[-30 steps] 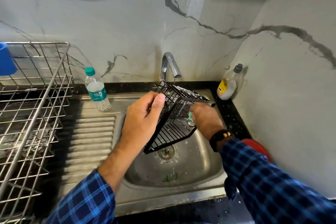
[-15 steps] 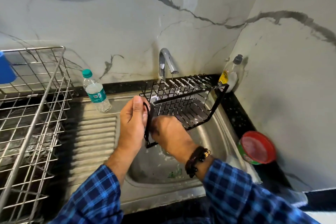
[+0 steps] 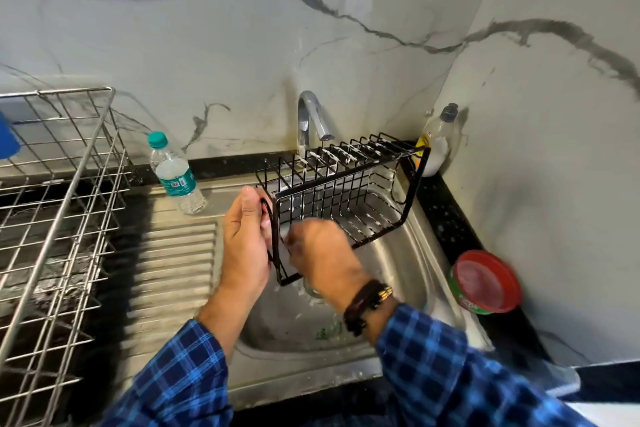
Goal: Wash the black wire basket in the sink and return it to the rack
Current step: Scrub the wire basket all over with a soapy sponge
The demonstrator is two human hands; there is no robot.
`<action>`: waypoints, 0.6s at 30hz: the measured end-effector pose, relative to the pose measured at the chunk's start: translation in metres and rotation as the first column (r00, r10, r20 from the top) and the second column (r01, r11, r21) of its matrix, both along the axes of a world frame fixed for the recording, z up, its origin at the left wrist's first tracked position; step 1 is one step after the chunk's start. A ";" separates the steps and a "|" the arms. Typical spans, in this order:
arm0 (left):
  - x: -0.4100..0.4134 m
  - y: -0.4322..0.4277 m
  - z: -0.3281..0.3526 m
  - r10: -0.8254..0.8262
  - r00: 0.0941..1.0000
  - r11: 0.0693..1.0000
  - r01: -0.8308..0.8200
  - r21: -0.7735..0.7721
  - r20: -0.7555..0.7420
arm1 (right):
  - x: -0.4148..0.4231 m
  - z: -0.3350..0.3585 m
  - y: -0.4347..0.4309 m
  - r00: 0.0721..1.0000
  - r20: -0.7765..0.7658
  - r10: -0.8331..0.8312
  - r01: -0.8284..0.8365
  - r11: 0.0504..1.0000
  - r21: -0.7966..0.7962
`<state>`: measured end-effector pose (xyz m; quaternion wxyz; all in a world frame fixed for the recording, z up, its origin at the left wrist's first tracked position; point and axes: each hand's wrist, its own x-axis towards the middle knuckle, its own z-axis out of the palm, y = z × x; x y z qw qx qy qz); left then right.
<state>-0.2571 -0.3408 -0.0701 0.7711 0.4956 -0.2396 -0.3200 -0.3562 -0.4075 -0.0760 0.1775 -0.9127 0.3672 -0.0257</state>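
Over the sink [image 3: 417,260], under the tap [image 3: 311,111], the black wire basket [image 3: 346,184] stretches rightward; left hand [image 3: 244,239] fingers clasp its end (right hand [image 3: 325,253] blurred, grip untellable).

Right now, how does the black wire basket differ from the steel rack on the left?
The black wire basket is dark-coated; the steel dish rack is bare silver. The basket looks smaller and is held tilted over the sink by the left hand; the rack stands untouched. Both are wire grids.
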 end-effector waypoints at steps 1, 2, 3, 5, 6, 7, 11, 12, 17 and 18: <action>0.001 -0.001 -0.001 0.002 1.000 1.000 -0.002 -0.005 -0.008 | 0.009 0.004 0.007 0.998 0.047 0.031 -0.033 0.999 0.023; 0.003 -0.001 -0.001 -0.009 1.000 1.000 0.008 -0.022 -0.024 | 0.011 0.003 0.006 0.996 0.076 0.039 -0.043 0.998 0.042; 0.006 0.000 -0.002 -0.026 0.999 0.998 0.023 -0.051 -0.048 | 0.008 0.004 0.000 0.998 0.063 0.030 -0.033 0.998 0.047; 0.010 0.005 -0.003 -0.058 0.991 0.994 0.046 -0.100 -0.121 | -0.012 0.005 -0.025 1.000 -0.001 -0.020 0.020 1.000 -0.024; 0.012 0.007 -0.002 -0.073 0.986 0.992 0.056 -0.115 -0.151 | -0.021 0.003 -0.043 0.998 -0.014 -0.058 0.057 0.994 -0.097; 0.013 0.009 -0.002 -0.084 0.982 0.990 0.062 -0.128 -0.170 | -0.033 0.004 -0.058 0.994 -0.031 -0.106 0.099 0.980 -0.172; 0.012 0.009 -0.005 -0.116 0.976 0.987 0.093 -0.134 -0.184 | -0.052 0.012 -0.079 0.960 -0.067 -0.273 0.260 0.952 -0.160; 0.011 0.008 -0.004 -0.120 0.977 0.987 0.100 -0.123 -0.175 | -0.047 0.014 -0.070 0.964 -0.050 -0.261 0.252 0.958 -0.138; -0.004 -0.002 0.004 -0.077 0.991 0.997 0.074 -0.034 -0.110 | -0.004 0.017 0.006 0.995 0.101 -0.029 0.024 0.999 0.048; -0.005 -0.003 0.004 -0.067 0.992 0.997 0.063 -0.036 -0.110 | 0.000 0.018 0.011 0.993 0.119 0.011 -0.020 0.997 0.075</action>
